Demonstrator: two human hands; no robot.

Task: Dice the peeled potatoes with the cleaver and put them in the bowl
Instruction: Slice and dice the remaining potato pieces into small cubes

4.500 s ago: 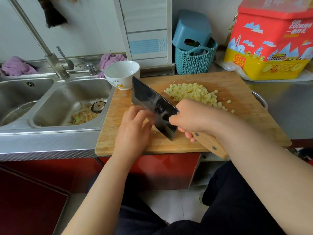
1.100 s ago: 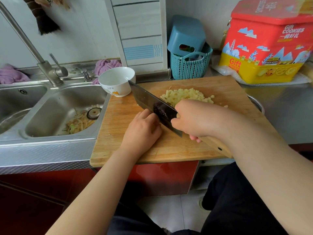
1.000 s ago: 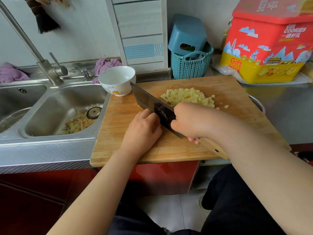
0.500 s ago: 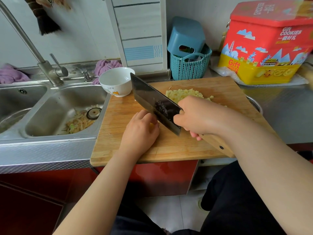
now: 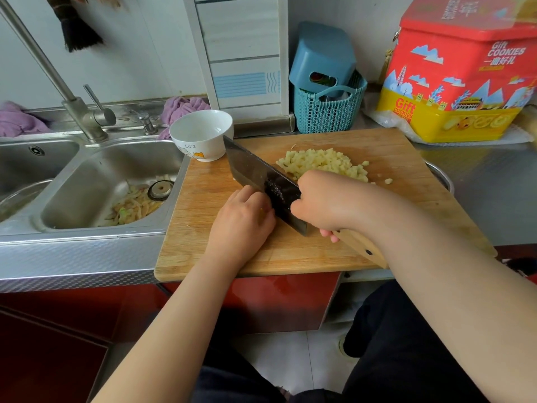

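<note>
On the wooden cutting board (image 5: 392, 158), my right hand (image 5: 325, 202) grips the cleaver (image 5: 255, 175) by its wooden handle, blade down against the board. My left hand (image 5: 241, 222) sits with curled fingers against the blade's left side, holding a piece of potato (image 5: 263, 210) of which only a sliver shows. A pile of diced potato (image 5: 322, 164) lies behind my right hand. The white bowl (image 5: 202, 135) stands at the board's far left corner with nothing visible inside.
A double steel sink (image 5: 96, 184) with peelings near its drain lies left of the board. A teal basket (image 5: 328, 109) and a red and yellow cookie tin (image 5: 462, 71) stand behind. A metal bowl's rim (image 5: 441, 175) shows under the board's right edge.
The cleaver rose and came back down onto the board between chops. My left hand stayed on the potato piece beside the blade. The camera shifted slightly.
</note>
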